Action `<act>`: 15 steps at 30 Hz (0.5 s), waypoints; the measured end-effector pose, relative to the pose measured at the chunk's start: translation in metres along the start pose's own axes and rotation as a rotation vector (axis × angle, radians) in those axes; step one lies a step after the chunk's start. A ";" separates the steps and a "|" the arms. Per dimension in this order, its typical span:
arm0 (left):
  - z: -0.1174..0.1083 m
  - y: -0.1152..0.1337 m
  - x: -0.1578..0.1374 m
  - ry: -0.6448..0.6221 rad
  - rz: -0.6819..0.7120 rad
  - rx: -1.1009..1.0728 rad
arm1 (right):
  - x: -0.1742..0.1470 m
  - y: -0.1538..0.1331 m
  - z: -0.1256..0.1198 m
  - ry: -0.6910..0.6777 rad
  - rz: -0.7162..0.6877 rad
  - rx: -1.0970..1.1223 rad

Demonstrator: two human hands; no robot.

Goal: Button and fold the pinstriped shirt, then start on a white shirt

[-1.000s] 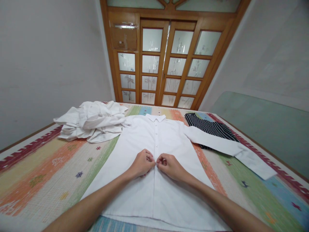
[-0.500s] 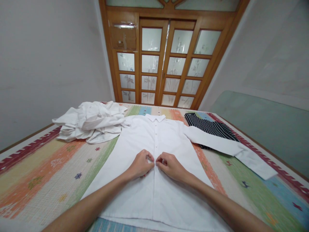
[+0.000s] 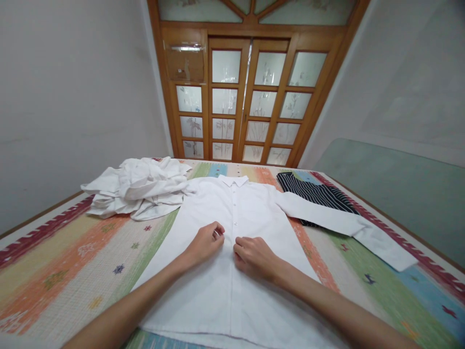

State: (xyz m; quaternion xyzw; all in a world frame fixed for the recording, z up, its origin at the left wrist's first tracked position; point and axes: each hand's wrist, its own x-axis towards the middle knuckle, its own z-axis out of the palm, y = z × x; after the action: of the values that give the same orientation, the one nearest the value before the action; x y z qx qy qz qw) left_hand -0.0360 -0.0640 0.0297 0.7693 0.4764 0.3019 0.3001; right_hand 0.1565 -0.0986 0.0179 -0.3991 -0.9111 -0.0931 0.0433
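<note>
A white button-up shirt (image 3: 203, 208) lies front up, its collar away from me and its button placket running down the middle. My right hand (image 3: 254, 256) is closed at the placket, fingers curled and pinching the shirt's front edge; the fingertips are partly hidden. Just left of the placket, my left hand (image 3: 206, 242) is over the shirt with loosely bent fingers and a gap between thumb and forefinger. Nothing shows in it. One shirt sleeve (image 3: 327, 215) stretches out to the right.
A crumpled heap of white cloth (image 3: 141, 186) lies at the far left, touching the shirt. Dark striped folded fabric (image 3: 312, 188) is partly under the right sleeve. Beneath everything is a colourful striped bed cover (image 3: 105, 261). Walls flank both sides, with wooden glazed doors (image 3: 250, 92) beyond.
My left hand has come away from the placket, moving slightly left, and its fingers have loosened. My right hand has curled in more at the placket. The view has tipped up slightly.
</note>
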 end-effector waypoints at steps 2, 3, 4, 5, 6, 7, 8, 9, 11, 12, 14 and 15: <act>-0.005 -0.007 -0.002 0.027 0.064 0.113 | -0.003 -0.004 0.002 0.061 -0.027 0.054; -0.007 -0.012 -0.003 0.033 0.098 0.170 | -0.005 -0.008 0.004 0.096 -0.046 0.092; -0.009 -0.017 -0.004 0.034 0.130 0.228 | -0.007 -0.011 0.005 0.125 -0.071 0.135; -0.011 -0.022 -0.004 0.029 0.159 0.287 | -0.010 -0.015 0.005 0.147 -0.103 0.183; -0.013 -0.028 -0.005 0.014 0.182 0.346 | -0.013 -0.018 0.005 0.158 -0.139 0.231; -0.014 -0.034 -0.006 -0.007 0.195 0.403 | -0.016 -0.021 0.005 0.151 -0.175 0.276; -0.016 -0.041 -0.007 -0.031 0.197 0.458 | -0.020 -0.024 0.003 0.125 -0.209 0.316; -0.018 -0.047 -0.009 -0.058 0.190 0.506 | -0.024 -0.025 0.000 0.086 -0.239 0.351; -0.021 -0.057 -0.011 -0.102 0.152 0.574 | -0.032 -0.028 -0.007 -0.010 -0.289 0.404; -0.023 -0.062 -0.013 -0.112 0.128 0.597 | -0.036 -0.029 -0.012 -0.053 -0.312 0.424; -0.026 -0.068 -0.014 -0.116 0.081 0.628 | -0.043 -0.030 -0.020 -0.100 -0.351 0.454; -0.027 -0.071 -0.014 -0.112 0.060 0.640 | -0.045 -0.031 -0.024 -0.108 -0.365 0.462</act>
State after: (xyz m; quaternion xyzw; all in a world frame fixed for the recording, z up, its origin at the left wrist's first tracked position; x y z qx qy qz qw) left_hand -0.1004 -0.0459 -0.0087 0.8537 0.5069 0.1026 0.0600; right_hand 0.1643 -0.1568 0.0299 -0.2126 -0.9659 0.1319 0.0672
